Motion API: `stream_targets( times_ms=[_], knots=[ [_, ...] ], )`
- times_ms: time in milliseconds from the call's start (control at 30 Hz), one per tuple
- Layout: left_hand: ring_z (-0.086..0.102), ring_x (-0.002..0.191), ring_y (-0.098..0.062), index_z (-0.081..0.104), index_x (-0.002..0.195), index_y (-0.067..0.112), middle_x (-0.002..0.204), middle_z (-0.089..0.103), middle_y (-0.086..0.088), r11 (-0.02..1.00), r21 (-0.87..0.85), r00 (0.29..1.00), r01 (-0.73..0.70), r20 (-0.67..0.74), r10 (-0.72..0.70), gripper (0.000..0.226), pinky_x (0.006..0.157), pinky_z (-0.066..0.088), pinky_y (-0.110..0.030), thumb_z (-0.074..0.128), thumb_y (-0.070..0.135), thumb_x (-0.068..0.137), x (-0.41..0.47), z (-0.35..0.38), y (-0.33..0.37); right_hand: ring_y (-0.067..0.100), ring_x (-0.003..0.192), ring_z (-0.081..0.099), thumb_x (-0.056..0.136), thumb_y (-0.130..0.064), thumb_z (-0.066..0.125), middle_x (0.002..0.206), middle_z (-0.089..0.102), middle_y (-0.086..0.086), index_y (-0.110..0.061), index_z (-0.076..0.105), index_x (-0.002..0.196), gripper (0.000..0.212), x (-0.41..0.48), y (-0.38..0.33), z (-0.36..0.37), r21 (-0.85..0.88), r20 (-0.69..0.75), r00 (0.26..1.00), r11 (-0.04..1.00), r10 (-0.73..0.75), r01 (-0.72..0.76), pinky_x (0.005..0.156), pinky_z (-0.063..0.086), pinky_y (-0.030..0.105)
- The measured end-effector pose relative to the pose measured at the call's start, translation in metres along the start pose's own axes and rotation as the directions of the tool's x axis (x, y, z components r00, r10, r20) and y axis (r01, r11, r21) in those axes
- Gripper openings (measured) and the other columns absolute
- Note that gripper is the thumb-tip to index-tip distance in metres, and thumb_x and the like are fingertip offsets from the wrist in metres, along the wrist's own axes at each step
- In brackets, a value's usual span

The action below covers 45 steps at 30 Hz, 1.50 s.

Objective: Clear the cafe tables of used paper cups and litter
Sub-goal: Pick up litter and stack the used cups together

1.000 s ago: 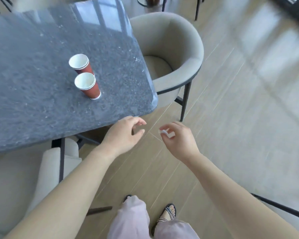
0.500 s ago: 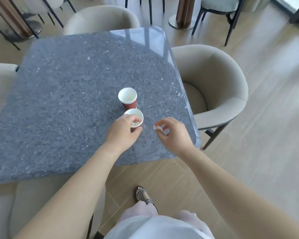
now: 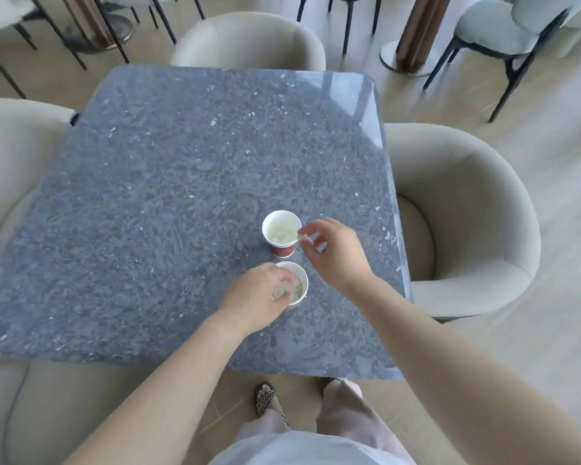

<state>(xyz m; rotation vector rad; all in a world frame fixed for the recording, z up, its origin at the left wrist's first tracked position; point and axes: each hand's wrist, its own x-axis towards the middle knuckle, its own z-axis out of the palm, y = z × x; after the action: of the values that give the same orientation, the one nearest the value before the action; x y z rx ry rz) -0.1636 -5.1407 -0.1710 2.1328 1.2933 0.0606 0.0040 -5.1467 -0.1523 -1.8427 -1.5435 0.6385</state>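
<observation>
Two red paper cups with white insides stand upright on the grey stone table [image 3: 168, 203], toward its near right corner, one just behind the other and slightly apart. The far cup [image 3: 281, 232] has something pale lying inside it. The near cup [image 3: 296, 284] holds crumpled pale litter, and the left hand [image 3: 253, 298] covers its left rim, fingers curled down into its mouth onto that litter. The right hand [image 3: 336, 253] hovers just right of the far cup, thumb and forefinger pinched on a small white scrap [image 3: 305, 237] at that cup's right rim. Beige armchairs [image 3: 463, 223] stand around the table.
</observation>
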Motion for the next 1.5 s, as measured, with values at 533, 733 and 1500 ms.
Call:
stream_targets(
  times_ms=[533, 733, 1500],
  knots=[
    [0.05, 0.102, -0.003, 0.054, 0.095, 0.038, 0.113, 0.052, 0.028, 0.985, -0.022, 0.984, 0.173, -0.04, -0.174, 0.033, 0.072, 0.036, -0.022, 0.069, 0.052, 0.069, 0.016, 0.021, 0.02, 0.017, 0.118, 0.044, 0.087, -0.02, 0.057, 0.126, 0.054, -0.006, -0.021, 0.061, 0.113, 0.026, 0.055, 0.042, 0.001, -0.213, 0.431, 0.866, 0.904, -0.255, 0.372, 0.083, 0.048, 0.033],
    [0.056, 0.101, -0.013, 0.059, 0.106, 0.035, 0.116, 0.058, 0.016, 0.951, 0.059, 0.951, 0.305, -0.064, -0.301, 0.023, 0.069, 0.036, -0.023, 0.059, 0.034, 0.083, 0.022, 0.021, 0.024, 0.017, 0.127, 0.034, 0.09, -0.024, 0.053, 0.134, 0.045, -0.004, -0.021, 0.063, 0.11, 0.022, 0.067, 0.052, 0.012, -0.253, 0.546, 0.777, 0.822, -0.314, 0.51, 0.075, 0.05, 0.036],
    [0.06, 0.093, -0.012, 0.066, 0.101, 0.028, 0.103, 0.066, 0.01, 0.942, 0.034, 0.943, -0.333, -0.007, 0.334, 0.018, 0.07, 0.041, -0.019, 0.059, 0.022, 0.085, 0.087, -0.007, 0.071, 0.025, 0.089, 0.058, 0.079, -0.015, 0.06, 0.092, 0.064, 0.002, -0.016, 0.066, 0.093, 0.015, -0.048, 0.051, -0.082, -0.16, -0.177, 0.966, 0.962, 0.19, -0.219, 0.071, 0.049, 0.038]
  ],
)
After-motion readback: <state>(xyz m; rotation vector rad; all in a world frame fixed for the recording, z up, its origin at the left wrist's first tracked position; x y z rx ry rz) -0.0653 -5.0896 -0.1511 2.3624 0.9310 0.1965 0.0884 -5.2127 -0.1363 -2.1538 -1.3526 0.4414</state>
